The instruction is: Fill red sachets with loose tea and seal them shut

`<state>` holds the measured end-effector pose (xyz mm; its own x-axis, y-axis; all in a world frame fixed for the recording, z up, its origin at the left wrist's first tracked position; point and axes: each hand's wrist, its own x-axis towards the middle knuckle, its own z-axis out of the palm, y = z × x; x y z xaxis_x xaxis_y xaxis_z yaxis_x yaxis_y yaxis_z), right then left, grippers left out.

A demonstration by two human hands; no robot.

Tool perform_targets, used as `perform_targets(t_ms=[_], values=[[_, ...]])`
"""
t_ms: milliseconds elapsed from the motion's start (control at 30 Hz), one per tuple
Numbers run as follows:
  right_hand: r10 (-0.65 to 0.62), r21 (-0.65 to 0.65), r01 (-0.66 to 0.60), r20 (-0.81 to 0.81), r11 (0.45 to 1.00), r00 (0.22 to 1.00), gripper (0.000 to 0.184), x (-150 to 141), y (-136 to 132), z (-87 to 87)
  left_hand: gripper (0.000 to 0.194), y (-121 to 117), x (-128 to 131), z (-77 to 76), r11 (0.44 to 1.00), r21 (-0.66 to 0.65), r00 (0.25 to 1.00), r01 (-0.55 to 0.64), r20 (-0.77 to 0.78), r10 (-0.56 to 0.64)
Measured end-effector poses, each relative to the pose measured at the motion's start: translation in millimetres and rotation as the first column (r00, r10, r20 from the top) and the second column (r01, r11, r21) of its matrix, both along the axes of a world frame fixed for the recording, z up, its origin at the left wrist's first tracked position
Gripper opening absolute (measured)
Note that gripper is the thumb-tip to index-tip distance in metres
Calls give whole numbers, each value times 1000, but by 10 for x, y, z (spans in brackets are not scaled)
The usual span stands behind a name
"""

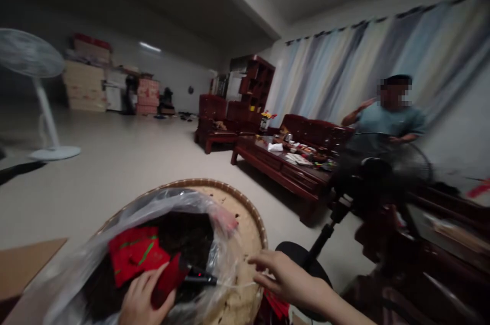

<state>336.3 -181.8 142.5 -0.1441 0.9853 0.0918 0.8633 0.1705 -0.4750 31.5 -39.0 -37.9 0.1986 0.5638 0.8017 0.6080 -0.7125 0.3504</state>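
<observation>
- The person's left hand (144,298) sits low in view, its fingers curled against a crumpled red plastic strip (168,279); the grip looks loosely closed, though whether it actually pinches the strip I cannot tell.
- The right hand (285,275) reaches in from the lower right, its grip drawn together around a thin white string (239,284) that runs toward the left hand.
- A short black handle with a small red mark (201,277) lies just beside the red strip, between the two hands.
- A clear plastic bag (164,207) sits in front of the person, at the lower left, gaping open on dark contents and a red packet with green stripes (133,256).
- The bag rests on a round woven bamboo tray (229,196), its pale surface flecked with dark crumbs.
- A flat brown cardboard sheet (26,266) lies at the tray's left.
- Beyond, a person in a pale blue T-shirt (390,120) stands behind a black standing fan (367,172).
- A dark red wooden tabletop (283,168) carries scattered packets, before a matching sofa (314,128).
- A white standing fan (34,54) stands at the far left.
</observation>
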Motion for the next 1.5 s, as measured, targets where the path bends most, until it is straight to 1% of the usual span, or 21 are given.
perform_targets(t_ms=[33,67,167,267,367,500,567,633,700,767,867,1000,1067,1100,1200,1267,1333,1400,1500], values=[[61,36,-58,-70,998,996,34,-195,118,-92,34,-59,3,19,1000,0,1000,-19,-15,19],[107,88,-96,-124,991,987,36,-382,216,-164,37,-110,13,53,999,-10,999,-34,-38,34],[173,213,-121,-248,970,953,32,-841,450,-315,37,-247,34,177,994,-23,992,-106,-73,104],[170,242,-103,-275,965,946,19,-1131,646,-484,41,-370,-2,243,987,-43,983,-152,-106,147],[130,239,-69,-254,969,959,7,-1296,782,-729,45,-439,-60,224,984,-41,974,-171,-157,163],[134,251,-59,-294,966,946,6,-1390,871,-1058,46,-446,-75,146,981,-53,958,-185,-233,168],[173,290,-69,-352,955,920,11,-1397,897,-1170,46,-435,-54,110,979,-74,956,-188,-243,165],[212,320,-76,-416,944,884,15,-1382,916,-1236,46,-421,-31,85,977,-95,957,-188,-241,161],[222,323,-67,-472,944,853,17,-1353,931,-1262,47,-398,-17,73,975,-130,957,-178,-255,140],[208,324,-36,-513,945,833,19,-1316,944,-1259,51,-365,-12,74,973,-183,956,-139,-283,83],[195,359,19,-550,933,812,19,-1265,966,-1229,56,-295,-6,91,967,-247,955,-58,-297,-19],[192,366,50,-596,929,780,19,-1205,1007,-1214,61,-202,12,111,956,-294,949,-1,-302,-91],[174,327,57,-634,943,754,20,-1181,1027,-1239,64,-173,14,109,948,-319,948,0,-302,-102],[148,288,63,-655,956,741,21,-1172,1035,-1260,66,-163,13,105,943,-333,948,-4,-302,-102],[24,89,58,-716,994,698,24,-1173,1053,-1340,68,-156,8,82,931,-366,947,-5,-302,-113],[-32,-39,4,-760,999,649,25,-1201,1060,-1395,70,-163,12,59,931,-365,946,17,-297,-133],[-65,-145,-91,-810,985,582,33,-1243,1066,-1448,72,-173,18,35,929,-369,943,38,-294,-155],[-117,-241,-173,-841,955,528,42,-1282,1074,-1499,75,-180,13,14,920,-388,936,55,-302,-183],[-191,-327,-212,-854,921,485,54,-1308,1086,-1564,78,-190,-33,-1,911,-408,919,62,-332,-211]])
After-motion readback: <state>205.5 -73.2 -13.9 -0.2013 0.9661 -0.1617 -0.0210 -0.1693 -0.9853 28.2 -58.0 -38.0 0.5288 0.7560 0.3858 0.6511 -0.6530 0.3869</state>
